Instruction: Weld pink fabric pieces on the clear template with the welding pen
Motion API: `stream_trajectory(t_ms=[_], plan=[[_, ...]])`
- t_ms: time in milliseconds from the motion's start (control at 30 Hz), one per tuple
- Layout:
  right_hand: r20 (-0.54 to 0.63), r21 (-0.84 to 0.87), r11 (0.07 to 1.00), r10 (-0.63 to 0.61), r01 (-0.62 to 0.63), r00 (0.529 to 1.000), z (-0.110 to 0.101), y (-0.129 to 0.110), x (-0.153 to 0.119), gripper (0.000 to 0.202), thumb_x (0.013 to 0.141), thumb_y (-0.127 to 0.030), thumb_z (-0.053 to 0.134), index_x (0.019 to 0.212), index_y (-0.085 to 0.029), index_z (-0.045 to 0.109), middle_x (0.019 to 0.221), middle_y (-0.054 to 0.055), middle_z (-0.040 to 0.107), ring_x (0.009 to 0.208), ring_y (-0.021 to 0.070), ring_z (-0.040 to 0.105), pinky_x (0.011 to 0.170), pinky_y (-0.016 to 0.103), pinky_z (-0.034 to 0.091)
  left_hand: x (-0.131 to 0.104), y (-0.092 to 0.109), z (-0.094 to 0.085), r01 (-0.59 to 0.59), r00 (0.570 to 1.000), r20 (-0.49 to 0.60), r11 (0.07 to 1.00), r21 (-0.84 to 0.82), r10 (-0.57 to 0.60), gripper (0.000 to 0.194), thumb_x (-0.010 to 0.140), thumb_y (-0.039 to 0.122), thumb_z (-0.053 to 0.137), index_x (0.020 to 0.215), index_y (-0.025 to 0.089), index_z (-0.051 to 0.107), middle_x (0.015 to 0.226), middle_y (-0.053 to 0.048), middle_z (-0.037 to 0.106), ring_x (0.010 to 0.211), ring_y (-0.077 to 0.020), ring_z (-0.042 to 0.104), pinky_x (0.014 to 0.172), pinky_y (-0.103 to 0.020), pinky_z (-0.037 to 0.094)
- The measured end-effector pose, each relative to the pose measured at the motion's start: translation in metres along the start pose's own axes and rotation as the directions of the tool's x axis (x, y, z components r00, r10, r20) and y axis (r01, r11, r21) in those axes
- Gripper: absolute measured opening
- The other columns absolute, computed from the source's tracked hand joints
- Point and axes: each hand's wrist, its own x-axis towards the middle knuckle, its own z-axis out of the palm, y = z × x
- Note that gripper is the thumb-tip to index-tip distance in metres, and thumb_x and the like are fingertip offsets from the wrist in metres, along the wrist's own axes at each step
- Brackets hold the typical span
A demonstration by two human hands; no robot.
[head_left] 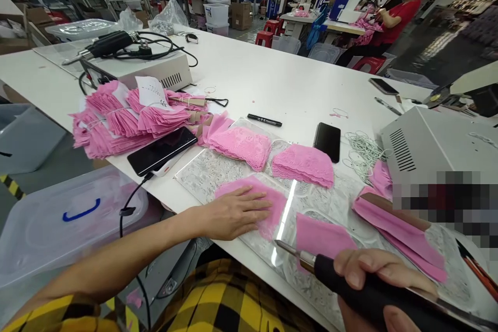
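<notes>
Pink piece (278, 199): one, flat on the near side of the table (241, 80), partly covered by a hand. Beyond it: two lace stacks (243, 146), one phone (327, 142). Far left: pink bundles (130, 116). Right: grey box (447, 153). Left hand (235, 212): grip spread, palm down on the piece. Right hand (377, 275): grip closed round the tool (327, 270), tip pointing left.

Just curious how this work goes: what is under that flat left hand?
Under the left hand is a flat pink fabric piece, showing beyond the fingers. The part beneath the palm and fingers is hidden.
</notes>
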Motion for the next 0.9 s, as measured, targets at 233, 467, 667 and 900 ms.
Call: stream_trajectory(t_ms=[233,467,667,900], plan=[[0.028,0.048,0.996,-0.07,0.069,0.997,0.006,0.013,0.001,0.013,0.081,-0.022,0.052,0.093,-0.02,0.057,0.08,0.002,0.054,0.067,0.0136,0.054,0.061,0.033,0.053,0.02,0.0,-0.001,-0.002,0.99,-0.143,1.0,0.029,0.006,0.017,0.096,0.02,0.053,0.098,0.013,0.068,0.111,-0.011,0.066,0.108,-0.0224,0.059,0.097,-0.035,0.045],[0.043,0.041,0.998,-0.056,0.054,0.998,0.009,0.016,0.001,0.014,0.082,-0.02,0.049,0.094,-0.019,0.056,0.083,0.002,0.053,0.069,0.013,0.055,0.063,0.032,0.054,0.027,0.0,0.003,-0.003,0.982,-0.187,1.0,0.003,0.003,0.019,0.093,0.013,0.054,0.079,0.014,0.066,0.098,-0.008,0.067,0.094,-0.0188,0.061,0.087,-0.032,0.047],[0.032,0.07,0.997,-0.047,0.045,0.998,0.003,0.019,-0.001,0.014,0.081,-0.02,0.05,0.094,-0.018,0.057,0.084,0.002,0.054,0.069,0.013,0.054,0.063,0.033,0.053,0.022,-0.006,0.005,-0.013,0.965,-0.261,0.998,-0.062,-0.003,0.015,0.094,0.017,0.058,0.084,0.015,0.069,0.1,-0.008,0.069,0.101,-0.0199,0.063,0.092,-0.032,0.049],[-0.157,0.001,0.994,-0.112,0.113,0.981,0.006,0.022,0.014,0.013,0.078,-0.021,0.057,0.09,-0.019,0.059,0.086,0.002,0.058,0.066,0.0133,0.055,0.065,0.036,0.052,0.016,-0.011,-0.001,-0.07,0.963,-0.268,0.991,-0.116,0.037,0.018,0.096,0.021,0.056,0.089,0.016,0.072,0.106,-0.01,0.07,0.106,-0.0223,0.063,0.092,-0.036,0.052]])
